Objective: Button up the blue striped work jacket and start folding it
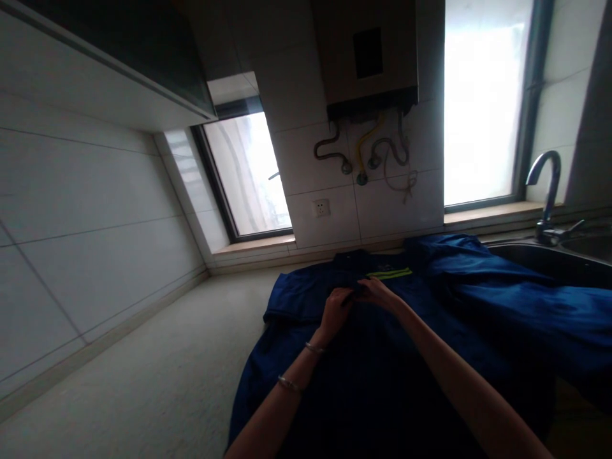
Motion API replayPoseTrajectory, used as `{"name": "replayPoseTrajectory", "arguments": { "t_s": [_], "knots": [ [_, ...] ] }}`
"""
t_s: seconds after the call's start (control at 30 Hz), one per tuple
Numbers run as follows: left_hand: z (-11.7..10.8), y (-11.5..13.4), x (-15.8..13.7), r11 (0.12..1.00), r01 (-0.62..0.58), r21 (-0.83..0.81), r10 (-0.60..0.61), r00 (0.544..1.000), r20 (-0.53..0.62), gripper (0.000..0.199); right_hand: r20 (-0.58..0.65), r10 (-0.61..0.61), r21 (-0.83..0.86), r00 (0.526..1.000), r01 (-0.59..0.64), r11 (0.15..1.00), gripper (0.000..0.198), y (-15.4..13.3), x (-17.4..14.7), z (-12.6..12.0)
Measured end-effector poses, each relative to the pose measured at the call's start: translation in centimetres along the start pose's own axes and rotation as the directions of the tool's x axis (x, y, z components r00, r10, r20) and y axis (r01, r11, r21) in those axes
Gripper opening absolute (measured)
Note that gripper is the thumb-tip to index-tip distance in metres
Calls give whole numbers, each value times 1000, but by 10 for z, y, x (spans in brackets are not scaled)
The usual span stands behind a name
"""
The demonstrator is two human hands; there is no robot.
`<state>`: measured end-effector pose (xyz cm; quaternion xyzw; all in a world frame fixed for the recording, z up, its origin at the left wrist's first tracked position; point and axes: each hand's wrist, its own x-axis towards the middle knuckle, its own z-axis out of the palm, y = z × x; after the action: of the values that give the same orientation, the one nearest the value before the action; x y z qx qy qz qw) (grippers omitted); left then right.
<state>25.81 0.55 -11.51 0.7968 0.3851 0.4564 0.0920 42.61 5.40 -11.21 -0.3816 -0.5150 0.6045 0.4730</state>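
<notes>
two hands at work: left hand (336, 311) and right hand (377, 292) pinching dark blue fabric jacket (430, 331) near collar, spread on pale countertop (157, 376).

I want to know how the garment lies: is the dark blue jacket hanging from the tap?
No, the dark blue jacket lies spread flat on the pale countertop, apart from the curved metal tap.

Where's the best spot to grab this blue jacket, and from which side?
Probably the collar end of the jacket, from the near side: it lies flat, front up, and both the left hand and right hand already pinch the front just below the collar.
</notes>
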Motion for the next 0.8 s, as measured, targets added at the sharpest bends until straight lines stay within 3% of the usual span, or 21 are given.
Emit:
{"name": "replayPoseTrajectory", "arguments": {
  "t_s": [0.07,0.13,0.2,0.3,0.43,0.63,0.8],
  "knots": [
    [-5,3,2,993,26,-115,-39,993,-107,24,0,-58,-55,998,58,997,36,-7,-3,1],
    [-10,6,6,964,102,-245,-150,971,-185,23,-42,-201,-204,979,188,961,57,-15,-7,1],
    [-15,8,10,900,225,-372,-306,936,-175,25,-39,-389,-367,920,349,863,71,-22,-10,-1],
    [-23,8,14,782,360,-508,-455,887,-71,31,24,-535,-433,845,491,756,66,-24,-9,0],
    [-29,7,15,686,382,-619,-491,871,-8,33,15,-528,-389,849,492,779,49,-19,-4,3],
    [-31,6,14,572,447,-688,-578,814,49,35,-35,-545,-524,838,449,724,40,-19,-6,-1],
    [-32,7,12,504,454,-735,-568,815,114,38,-52,-532,-481,845,445,755,30,-19,-8,2]
  ]
}}
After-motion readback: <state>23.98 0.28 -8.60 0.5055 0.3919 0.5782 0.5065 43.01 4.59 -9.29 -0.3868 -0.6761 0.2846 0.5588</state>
